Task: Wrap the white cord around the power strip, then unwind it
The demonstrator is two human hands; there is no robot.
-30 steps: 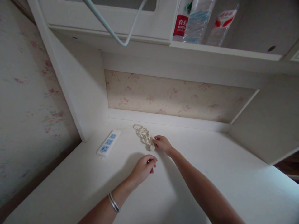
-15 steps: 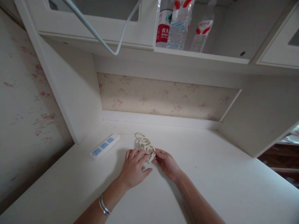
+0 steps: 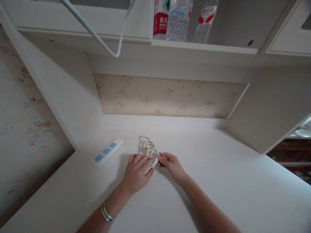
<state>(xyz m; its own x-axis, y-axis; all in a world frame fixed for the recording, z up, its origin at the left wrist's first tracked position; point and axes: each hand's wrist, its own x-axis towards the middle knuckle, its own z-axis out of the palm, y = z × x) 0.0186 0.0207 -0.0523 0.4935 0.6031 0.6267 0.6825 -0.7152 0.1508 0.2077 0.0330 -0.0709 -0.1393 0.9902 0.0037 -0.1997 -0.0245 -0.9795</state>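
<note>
A bundled cream power cord (image 3: 148,146) lies on the white desk, and a thin length of it runs left to a white power strip (image 3: 108,151) with blue socket faces. At the near end of the bundle is a pale plug (image 3: 155,162), partly covered by fingers. My left hand (image 3: 138,171) is closed on this plug from the left, thumb below and fingers above. From the other side my right hand (image 3: 171,164) pinches the cord close to the plug. Its fingertips are partly hidden.
Overhead, a shelf (image 3: 204,46) holds several plastic bottles (image 3: 178,21). A pale, bent cable (image 3: 97,35) hangs down in front of the upper cabinet. Side panels (image 3: 63,84) enclose the desk (image 3: 218,181) left and right, and a floral wall panel (image 3: 167,97) stands behind.
The camera view has tilted slightly down. My left thumb has drawn in toward the fingers, and the plug now shows more clearly between my hands. The power strip has stayed put.
</note>
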